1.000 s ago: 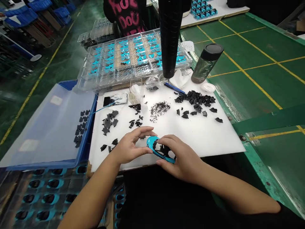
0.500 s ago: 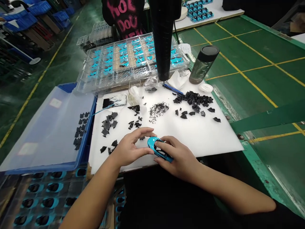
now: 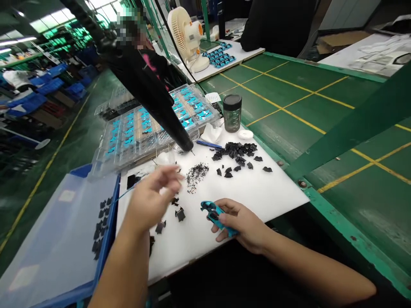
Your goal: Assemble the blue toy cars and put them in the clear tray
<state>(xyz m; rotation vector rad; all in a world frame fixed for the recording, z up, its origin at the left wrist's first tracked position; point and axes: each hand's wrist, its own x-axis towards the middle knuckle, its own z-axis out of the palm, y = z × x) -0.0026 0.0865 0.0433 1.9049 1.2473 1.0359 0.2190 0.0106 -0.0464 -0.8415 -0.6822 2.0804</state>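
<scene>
A blue toy car body (image 3: 215, 214) is in my right hand (image 3: 239, 222), tilted so that its hollow, dark inner side shows. The thumb presses on it and the fingers wrap beneath. My left hand (image 3: 156, 194) hovers over the left part of the white work surface (image 3: 205, 239), smeared by motion; its fingers curl, and I cannot make out anything between them. Close by lie flat black plastic pieces (image 3: 180, 214). Beyond them is a scatter of small black screws (image 3: 196, 174). A black screwdriver (image 3: 183, 141) hangs tip down above the table.
A heap of black parts (image 3: 239, 150) lies at the right, near a dark cup (image 3: 232, 113) and a blue pen (image 3: 208, 144). Clear trays of blue parts (image 3: 144, 124) stand behind. A blue bin (image 3: 77, 231) is at left, a fan (image 3: 186, 34) farther back. Another person sits beyond.
My left hand has moved away from the toy car, up and left. The car has been turned over in my right hand. The view has swung upward.
</scene>
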